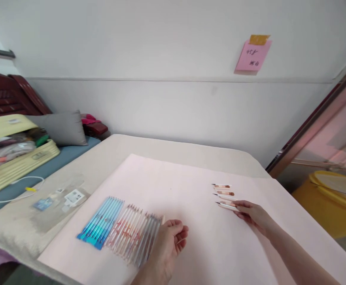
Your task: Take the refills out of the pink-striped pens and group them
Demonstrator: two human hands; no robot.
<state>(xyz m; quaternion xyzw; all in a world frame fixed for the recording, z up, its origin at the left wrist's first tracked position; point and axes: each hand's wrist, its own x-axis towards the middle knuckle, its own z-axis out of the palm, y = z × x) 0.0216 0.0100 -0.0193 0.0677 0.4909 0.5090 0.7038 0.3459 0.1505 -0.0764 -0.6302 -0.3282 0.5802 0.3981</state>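
My right hand (pixel 251 215) pinches a slim white pen (pixel 228 206) with a dark pointed tip, low over the pink sheet at the right. Just beyond it, several similar pens (pixel 224 193) with brown and peach prints lie in a short column, tips to the left. My left hand (pixel 173 239) is loosely closed, fingers curled, with no object visible in it. It hovers beside a row of grey pens (pixel 149 237) and partly hides its right end. Left of these lie white pens with reddish prints (pixel 127 231), then blue pens (pixel 103 219) side by side.
A pale pink sheet (pixel 190 190) covers much of the table. Clear plastic packaging (pixel 63 204) lies at the left, near a white cable (pixel 39 178). A yellow box (pixel 15 154) and grey pillow (pixel 61 126) are beyond. A yellow container (pixel 329 204) stands at the right.
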